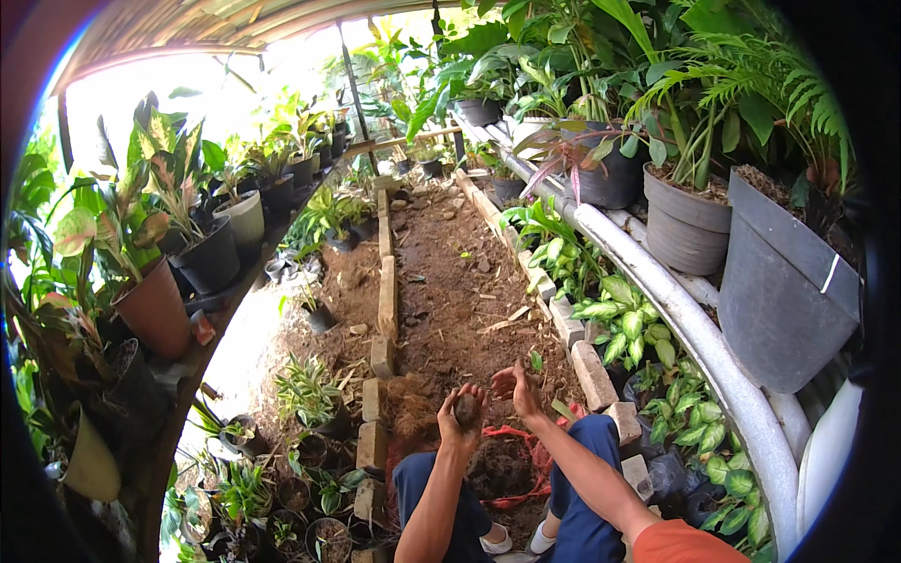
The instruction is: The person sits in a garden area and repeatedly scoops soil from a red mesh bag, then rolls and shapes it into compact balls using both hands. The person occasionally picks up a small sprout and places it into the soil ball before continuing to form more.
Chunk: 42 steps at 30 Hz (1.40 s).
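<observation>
orange sleeve (690,544) and bare forearm come in from the near right, beside blue trousers (601,474). the left hand (458,424) curls its fingers round a rounded brown clump (466,407), apparently soil; the right hand (519,391) is just to its right, fingers loosely spread, with nothing visible in its grasp.

the step looks like working this clump by hand. it probably crumbles easily, so light, even pressure from both palms should serve best, low over the red plastic bag (507,433) between the legs, where loose bits can drop onto the dark soil (497,469) inside.

that soil looks fine and loose; the bag's rim is thin and crumpled. farther off, the reddish-brown bed (441,272) is rough with clods and chips, with a matted fibrous tuft (410,410) at its near left. rectangular blocks (373,446) and wooden edging (388,296) line its left side. at right, a smooth pale pipe (671,319) runs below a ribbed round pot (685,225).
</observation>
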### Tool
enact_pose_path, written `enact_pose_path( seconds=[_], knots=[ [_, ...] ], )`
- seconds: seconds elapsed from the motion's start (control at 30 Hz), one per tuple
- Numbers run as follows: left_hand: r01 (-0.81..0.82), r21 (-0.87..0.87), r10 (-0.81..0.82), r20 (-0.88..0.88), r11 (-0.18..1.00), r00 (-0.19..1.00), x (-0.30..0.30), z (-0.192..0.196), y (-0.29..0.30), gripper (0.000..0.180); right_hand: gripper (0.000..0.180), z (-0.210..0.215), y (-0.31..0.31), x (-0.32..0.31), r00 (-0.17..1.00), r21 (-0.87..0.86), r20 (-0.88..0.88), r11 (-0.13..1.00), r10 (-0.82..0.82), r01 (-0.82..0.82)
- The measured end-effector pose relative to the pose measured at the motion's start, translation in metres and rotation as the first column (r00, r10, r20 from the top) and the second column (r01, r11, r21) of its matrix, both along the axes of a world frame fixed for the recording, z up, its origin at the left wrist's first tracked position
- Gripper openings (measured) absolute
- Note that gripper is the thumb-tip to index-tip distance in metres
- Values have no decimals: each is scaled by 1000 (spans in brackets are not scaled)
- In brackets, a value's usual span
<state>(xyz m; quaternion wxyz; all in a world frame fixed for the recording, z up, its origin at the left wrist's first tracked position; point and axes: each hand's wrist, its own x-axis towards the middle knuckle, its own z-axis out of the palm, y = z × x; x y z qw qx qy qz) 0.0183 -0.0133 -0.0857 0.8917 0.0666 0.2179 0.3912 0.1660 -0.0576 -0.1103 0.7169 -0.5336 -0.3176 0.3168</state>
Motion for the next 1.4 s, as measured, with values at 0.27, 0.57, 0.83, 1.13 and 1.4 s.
enact_pose_path(
  seconds=[0.27,0.57,0.83,1.13,1.4],
  knots=[
    [35,24,-34,-69,999,997,5,-12,8,35,67,-5,2,-1,999,11,-39,1000,21,-21],
    [6,288,156,-539,958,828,4,-15,9,38,45,22,-12,-22,797,49,604,999,-36,9],
    [273,81,-231,-340,959,912,-8,-24,17,75,40,33,-18,-40,236,-301,929,953,286,31],
    [357,179,-215,-533,917,819,-20,8,12,78,30,28,-11,-12,983,-207,70,967,167,-150],
    [238,141,-129,-535,961,835,-21,2,17,59,22,5,-8,18,634,-9,-748,953,195,-304]
  ],
)
